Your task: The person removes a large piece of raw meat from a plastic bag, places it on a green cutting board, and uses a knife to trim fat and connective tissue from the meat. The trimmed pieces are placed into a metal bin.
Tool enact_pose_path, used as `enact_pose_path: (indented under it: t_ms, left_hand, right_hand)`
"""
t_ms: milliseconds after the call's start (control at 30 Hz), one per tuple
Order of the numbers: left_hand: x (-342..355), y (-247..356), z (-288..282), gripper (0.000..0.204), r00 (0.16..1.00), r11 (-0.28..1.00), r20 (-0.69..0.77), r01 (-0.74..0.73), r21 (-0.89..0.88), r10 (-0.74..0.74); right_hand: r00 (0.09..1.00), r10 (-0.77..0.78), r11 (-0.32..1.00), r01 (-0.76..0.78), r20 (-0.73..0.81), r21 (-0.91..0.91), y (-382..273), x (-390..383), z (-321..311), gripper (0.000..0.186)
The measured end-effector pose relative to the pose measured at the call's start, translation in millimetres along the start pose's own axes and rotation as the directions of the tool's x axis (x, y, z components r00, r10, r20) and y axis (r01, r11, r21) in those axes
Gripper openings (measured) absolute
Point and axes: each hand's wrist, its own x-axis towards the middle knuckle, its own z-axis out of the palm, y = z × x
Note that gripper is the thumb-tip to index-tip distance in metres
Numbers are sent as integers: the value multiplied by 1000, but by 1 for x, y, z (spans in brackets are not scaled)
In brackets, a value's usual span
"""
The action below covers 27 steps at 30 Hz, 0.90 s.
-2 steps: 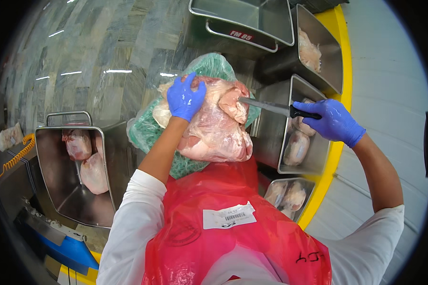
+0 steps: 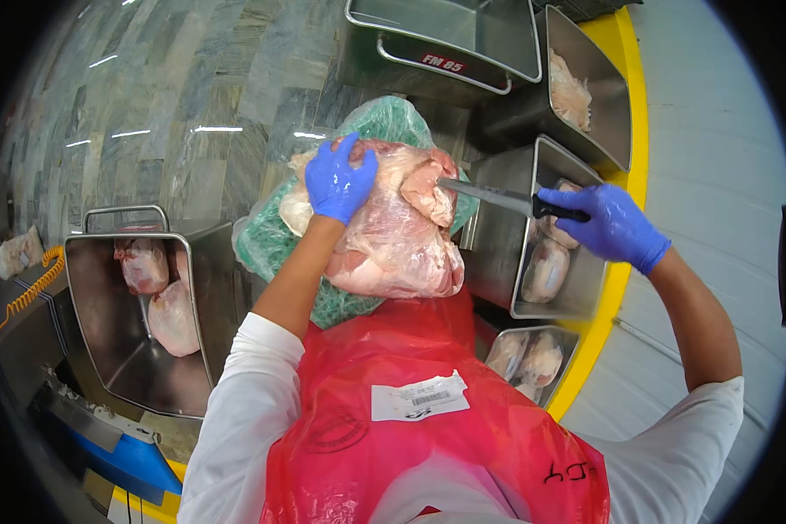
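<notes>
A big piece of pale pink meat [image 2: 384, 236] lies in front of me, with clear plastic film clinging to parts of it. Beneath it, green netting wrapped in clear plastic [image 2: 275, 229] sticks out on several sides. My left hand [image 2: 339, 182], in a blue glove, rests on the meat's upper left with fingers spread. In my blue-gloved right hand [image 2: 616, 223] is a knife [image 2: 493, 194], gripped by its black handle. Its blade points left, and the tip meets a raised lump of meat [image 2: 429, 191] at the upper right; how deep it goes I cannot tell.
A steel bin [image 2: 135, 384] with meat pieces stands at the left. More steel bins line the right, one holding wrapped meat [image 2: 547, 271]. Another bin [image 2: 445, 83] with a handle is at the far side. A yellow coiled hose [image 2: 35, 288] hangs at far left.
</notes>
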Motion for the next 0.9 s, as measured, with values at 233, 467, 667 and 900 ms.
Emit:
enact_pose_path:
  t_ms: [233,467,667,900]
  left_hand:
    - [8,6,4,40,999,999,25,31,-36,-30]
    - [10,11,7,38,989,992,82,126,-30,-124]
    - [12,10,11,40,976,981,130,184,-69,-174]
    - [12,9,13,41,977,985,137,169,-28,-164]
  right_hand:
    - [899,203,926,-48,-388,374,5,-48,195,63]
    - [788,303,897,-45,-536,441,-8,-45,280,60]
    - [721,360,877,-44,-592,479,-15,-40,320,60]
    - [622,393,868,-8,-677,497,-35,-32,349,61]
